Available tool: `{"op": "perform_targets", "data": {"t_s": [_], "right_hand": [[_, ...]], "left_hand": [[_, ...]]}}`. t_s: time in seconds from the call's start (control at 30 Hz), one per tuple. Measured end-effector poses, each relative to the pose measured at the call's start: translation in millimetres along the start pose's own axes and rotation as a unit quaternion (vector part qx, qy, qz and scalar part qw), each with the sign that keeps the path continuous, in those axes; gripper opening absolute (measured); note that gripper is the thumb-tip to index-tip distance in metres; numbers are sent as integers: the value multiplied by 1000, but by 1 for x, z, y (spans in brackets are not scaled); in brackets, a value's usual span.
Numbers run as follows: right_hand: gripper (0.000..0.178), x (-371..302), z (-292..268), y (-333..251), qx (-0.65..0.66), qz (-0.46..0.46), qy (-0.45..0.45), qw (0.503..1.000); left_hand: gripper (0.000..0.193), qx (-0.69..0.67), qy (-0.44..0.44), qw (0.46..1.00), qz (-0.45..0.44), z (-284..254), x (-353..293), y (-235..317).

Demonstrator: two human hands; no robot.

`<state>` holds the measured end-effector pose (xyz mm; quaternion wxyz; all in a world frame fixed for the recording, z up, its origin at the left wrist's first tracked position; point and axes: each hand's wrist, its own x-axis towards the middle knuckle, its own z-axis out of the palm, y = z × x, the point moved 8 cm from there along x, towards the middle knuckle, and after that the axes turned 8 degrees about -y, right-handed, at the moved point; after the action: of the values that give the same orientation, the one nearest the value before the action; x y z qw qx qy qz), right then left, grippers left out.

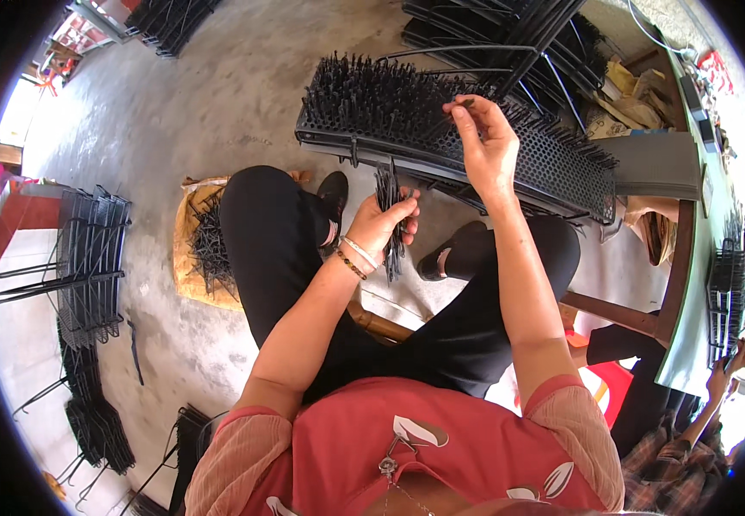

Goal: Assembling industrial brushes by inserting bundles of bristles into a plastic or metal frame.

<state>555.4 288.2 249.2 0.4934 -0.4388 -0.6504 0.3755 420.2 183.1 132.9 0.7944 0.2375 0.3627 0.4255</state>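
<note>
A tan sack (190, 258) lies on the floor at left, beside the person's knee, with loose black pins (209, 245) heaped on it. At far right, brown cardboard scraps (635, 95) sit on a bench. The left hand (381, 222) is closed round a bundle (390, 215) of black pins, held upright between the knees. The right hand (484, 138) pinches one pin (465, 104) between thumb and fingertips, just over the black perforated rack (441, 129), which is bristling with pins and lies far of the knees.
</note>
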Motion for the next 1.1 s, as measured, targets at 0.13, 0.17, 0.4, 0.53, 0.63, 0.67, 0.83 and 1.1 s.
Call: {"op": "perform_targets", "data": {"t_s": [0.13,0.17,0.4,0.53,0.63,0.67,0.83,1.1], "right_hand": [[15,-1,3,2,-51,-14,-16,998],[15,-2,3,1,-61,-24,-15,998],[16,-3,5,-4,-78,-42,-10,996],[18,-3,13,-7,-171,-80,-29,982],[21,-5,13,-13,-184,-90,-19,979],[23,-6,14,-19,-192,-97,-16,977],[27,-7,18,-28,-218,-153,-17,964],[15,-11,24,-38,-304,-238,-17,922]], "left_hand": [[23,-2,-12,1000,-10,3,-1,1],[23,-2,-13,1000,-10,3,-2,1],[21,-5,-24,1000,-19,6,-3,-2],[22,-8,-21,999,-31,5,-2,-4],[21,-6,-18,999,-34,4,-3,-4],[21,-6,-18,999,-34,3,-3,-4],[21,7,-16,999,-38,4,-1,-7],[21,8,-14,999,-36,6,-3,-6]]}}
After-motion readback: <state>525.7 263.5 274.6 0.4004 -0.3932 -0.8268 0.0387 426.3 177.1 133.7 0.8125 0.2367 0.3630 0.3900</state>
